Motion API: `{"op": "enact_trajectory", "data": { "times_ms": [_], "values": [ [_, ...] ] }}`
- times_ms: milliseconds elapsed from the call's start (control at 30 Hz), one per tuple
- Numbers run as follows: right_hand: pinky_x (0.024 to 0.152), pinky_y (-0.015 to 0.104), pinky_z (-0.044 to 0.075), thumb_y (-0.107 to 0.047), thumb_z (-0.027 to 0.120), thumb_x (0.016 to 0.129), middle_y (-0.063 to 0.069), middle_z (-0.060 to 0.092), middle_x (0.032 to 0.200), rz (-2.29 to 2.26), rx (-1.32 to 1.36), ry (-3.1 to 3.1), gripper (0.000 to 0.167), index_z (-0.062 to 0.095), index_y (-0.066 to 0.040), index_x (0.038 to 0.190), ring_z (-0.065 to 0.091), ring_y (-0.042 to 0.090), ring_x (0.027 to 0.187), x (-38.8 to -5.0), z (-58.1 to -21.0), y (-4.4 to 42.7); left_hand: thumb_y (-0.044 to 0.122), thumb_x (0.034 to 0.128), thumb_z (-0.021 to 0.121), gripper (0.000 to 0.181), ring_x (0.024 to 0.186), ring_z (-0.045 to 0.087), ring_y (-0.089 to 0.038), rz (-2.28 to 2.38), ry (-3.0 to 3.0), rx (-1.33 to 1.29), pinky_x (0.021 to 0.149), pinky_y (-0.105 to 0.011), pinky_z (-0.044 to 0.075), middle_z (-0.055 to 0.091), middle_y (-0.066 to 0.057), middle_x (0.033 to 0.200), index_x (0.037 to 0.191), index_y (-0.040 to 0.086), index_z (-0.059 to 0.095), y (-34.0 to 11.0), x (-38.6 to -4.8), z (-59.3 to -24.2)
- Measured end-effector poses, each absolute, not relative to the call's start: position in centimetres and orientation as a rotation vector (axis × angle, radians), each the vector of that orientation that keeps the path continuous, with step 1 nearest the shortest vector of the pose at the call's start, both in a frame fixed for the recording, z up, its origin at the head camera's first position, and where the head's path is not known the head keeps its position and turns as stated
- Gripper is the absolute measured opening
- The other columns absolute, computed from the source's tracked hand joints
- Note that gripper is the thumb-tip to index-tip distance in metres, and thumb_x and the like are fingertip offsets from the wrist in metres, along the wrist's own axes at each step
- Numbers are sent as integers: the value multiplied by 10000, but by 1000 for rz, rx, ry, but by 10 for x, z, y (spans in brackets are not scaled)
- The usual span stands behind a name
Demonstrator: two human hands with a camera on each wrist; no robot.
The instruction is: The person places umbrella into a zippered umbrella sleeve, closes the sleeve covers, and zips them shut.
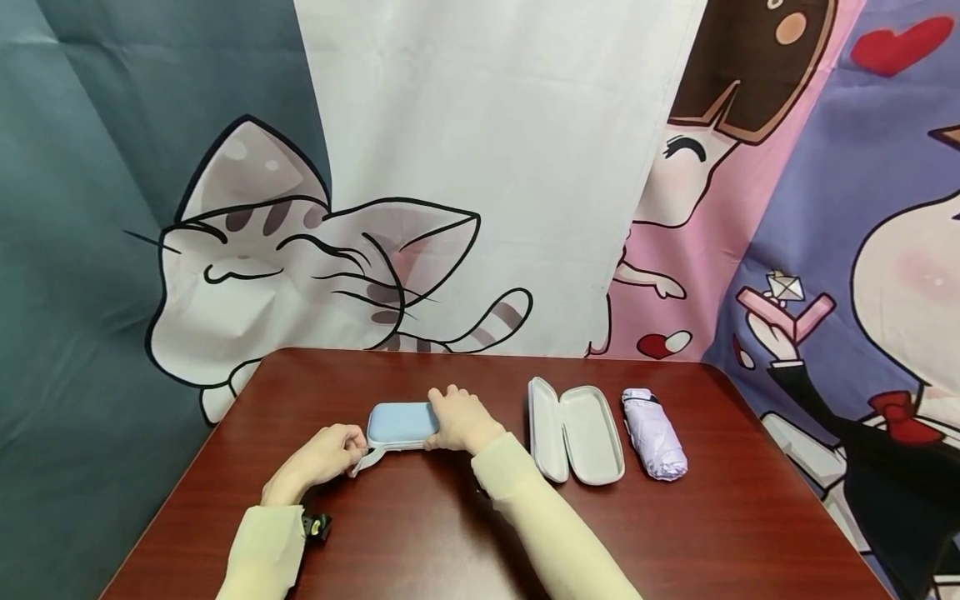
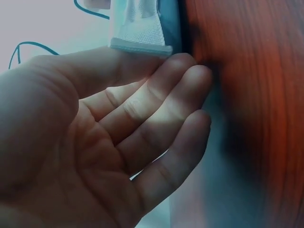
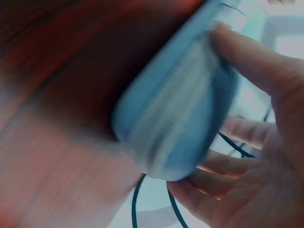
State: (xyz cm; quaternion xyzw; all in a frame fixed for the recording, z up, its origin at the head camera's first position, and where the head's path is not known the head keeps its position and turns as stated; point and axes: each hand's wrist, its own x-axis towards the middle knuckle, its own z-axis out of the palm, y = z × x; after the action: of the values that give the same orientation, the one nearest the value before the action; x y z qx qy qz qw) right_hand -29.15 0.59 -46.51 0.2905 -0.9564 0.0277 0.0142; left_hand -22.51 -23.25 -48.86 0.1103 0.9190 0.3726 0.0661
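Blue case [image 1: 402, 423]: on the table [image 1: 405, 533], between the two hands, lid down, long side roughly facing the person. Pale strap [image 1: 373, 458] runs from its near left corner, angled down and to the left.

Right hand [image 1: 461, 421]: holds the case at its right end, thumb on the near side, fingers over the far part; right wrist view agrees, though blurred along the zip.

Left hand [image 1: 326, 454]: at the case's left end, beside the strap. Left wrist view: thumb and forefinger brought together right by the strap's end, other fingers bent loosely. Whether anything is pinched between the tips cannot be told.

Grey case [image 1: 592, 433]: right of the right hand, opened, its two halves side by side, pale inside. Umbrella [image 1: 655, 435]: lilac, folded, lying just right of the grey case.

Person's sleeves [image 1: 547, 517] pale yellow. Backdrop [image 1: 465, 125] behind the table: cloth with cartoon figures, including a striped cat.
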Motion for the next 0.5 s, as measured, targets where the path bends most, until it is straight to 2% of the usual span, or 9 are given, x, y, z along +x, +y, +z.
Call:
{"op": "enact_trajectory", "data": {
  "times_ms": [133,300,500],
  "values": [
    [749,384,490,-442,866,675,56,567,934,184,934,-2967,606,557,-139,1100,582,239,837,-291,-461,9,-14,856,600,143,567,512,-135,1114,2816,314,577,-272,387,575,17,583,771,102,602,-232,-225,-489],
    [714,377,493,-444,875,664,37,574,893,245,914,-2940,583,589,-149,1077,592,227,805,-290,-464,9,-41,853,585,175,548,514,-113,1083,2845,355,568,-257,389,571,32,568,755,103,605,-230,-224,-489],
    [739,410,493,-468,884,639,44,609,906,273,853,-2923,612,620,-161,1097,610,247,828,-288,-469,8,-27,879,596,186,536,513,-70,1044,2874,460,559,-244,394,565,61,572,751,109,602,-223,-224,-487]
  ]
}}
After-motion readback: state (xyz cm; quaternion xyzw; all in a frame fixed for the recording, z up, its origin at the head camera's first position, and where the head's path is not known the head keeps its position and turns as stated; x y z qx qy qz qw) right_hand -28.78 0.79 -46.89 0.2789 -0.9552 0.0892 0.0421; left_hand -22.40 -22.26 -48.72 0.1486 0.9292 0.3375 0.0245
